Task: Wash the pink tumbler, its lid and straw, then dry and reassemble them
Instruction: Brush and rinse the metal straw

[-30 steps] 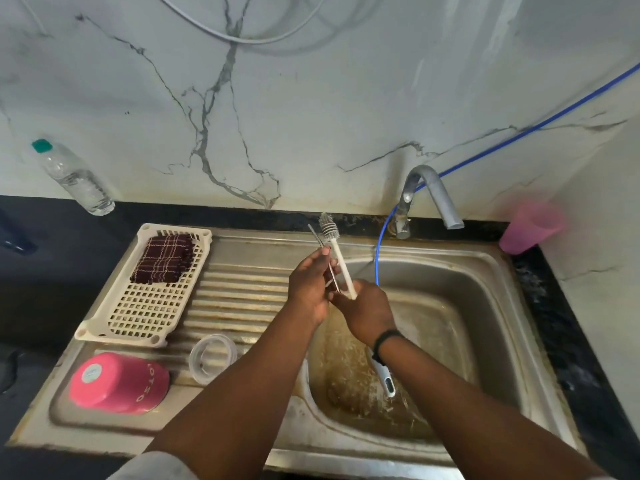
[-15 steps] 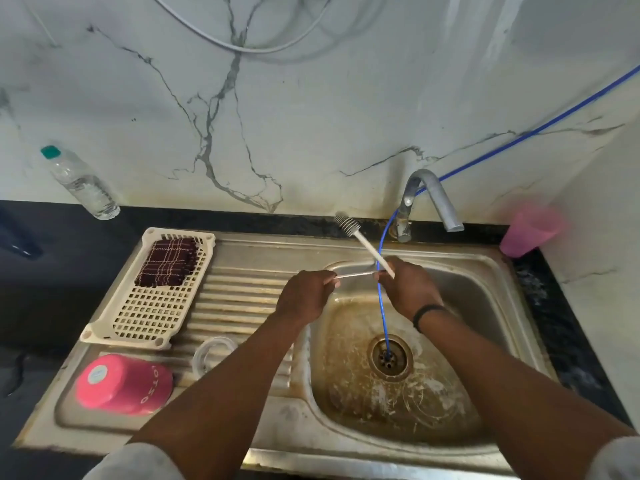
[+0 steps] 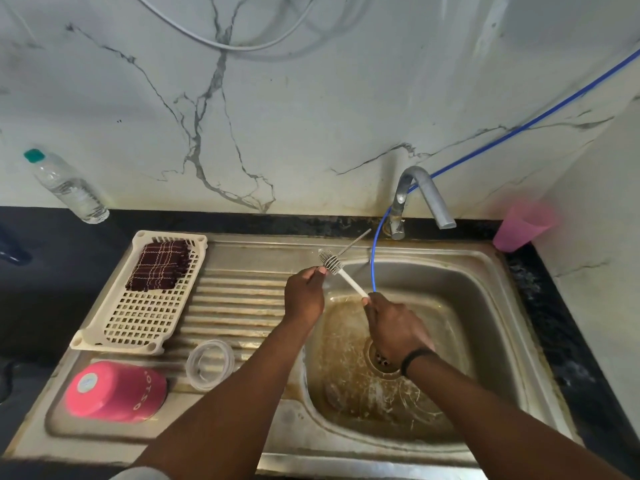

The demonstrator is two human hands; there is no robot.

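Scrubbing step: you are working the straw [image 3: 356, 240] with the brush [image 3: 341, 271] above the far-left corner of the sink [image 3: 485, 306].
Change: half a second ago your left hand pinched the straw nearly level and the brush pointed up past it; the straw now tilts up to the far right and the brush head lies across it, beside your left fingertips.
Meaning: judged from this, the straw's outside is being brushed; rinsing, drying and reassembly remain.
Left hand: your left hand [image 3: 304, 294] is clenched on the near end of the straw.
Right hand: your right hand [image 3: 394, 327] grasps the white brush handle at its lower end.
Straw axis: long axis runs from your left fingers toward the tap [image 3: 422, 195]; the free end points far-right and is clear of the spout.
Brush axis: handle rises from your right hand to the far left, crossing the straw.
Tumbler: the pink tumbler [image 3: 116, 391] lies upside down on the near-left of the draining board.
Lid: the clear lid [image 3: 209, 363] lies flat just right of the tumbler.
Water: no flow from the tap can be made out.
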